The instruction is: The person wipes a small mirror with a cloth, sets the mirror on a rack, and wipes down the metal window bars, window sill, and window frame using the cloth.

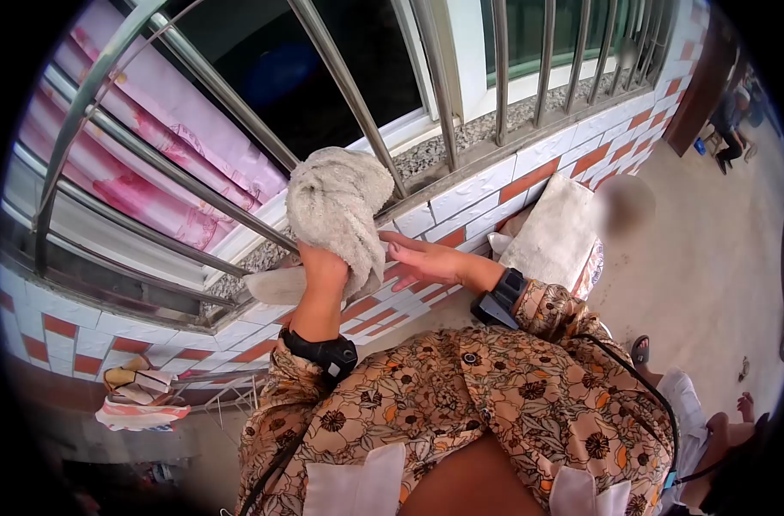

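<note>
A grey-white towel (336, 193) is draped over my left hand (325, 265), beside the metal window bars (344, 82). Only the wrist and the base of that hand show; its fingers are hidden by the cloth. Just right of the towel is my right hand (426, 261), its fingers apart and nothing in them. Its fingertips come close to the towel's edge; whether they touch it I cannot tell. Behind both hands run the stone sill (486, 129) and the tiled wall (461, 202).
Pink curtains (159, 138) hang behind the bars at left. A pale cloth (551, 228) lies over a bundle by the wall. At lower left a rack holds footwear (140, 383). Parts of another person (684, 413) show at lower right, and another person (730, 129) is far off.
</note>
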